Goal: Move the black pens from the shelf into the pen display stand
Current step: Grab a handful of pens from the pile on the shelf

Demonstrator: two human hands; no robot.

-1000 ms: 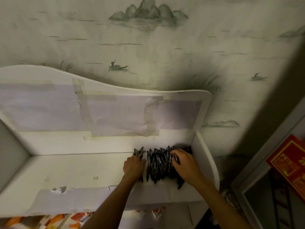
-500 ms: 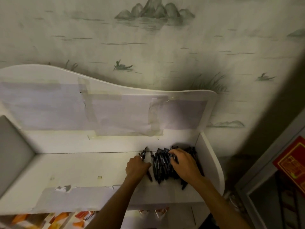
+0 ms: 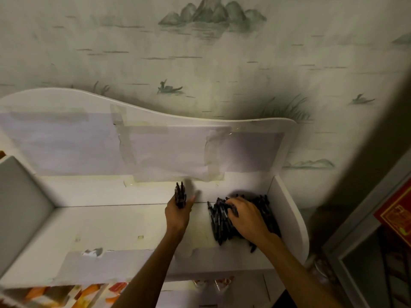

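On the shelf, right end: a pile of black pens is lying against the right side wall of the white shelf, heaped and crossing one another.
Left hand: the left hand is gripping a small bunch of pens, its fingers curled round them; the bunch is standing upright, tips pointing up in front of the back panel, apart from the pile.
Right hand: the right hand is resting on top of the pile, fingers bent down among the pens; whether it is actually pinching any of them cannot be told.
Shelf: taped sheets of paper are covering the wavy-topped back panel, and a torn strip of tape is running along the front edge.
Wall: wallpaper with faint mountains, boats and reeds is showing behind the shelf.
Far right: a red box is sitting at the frame edge, well apart from the shelf.
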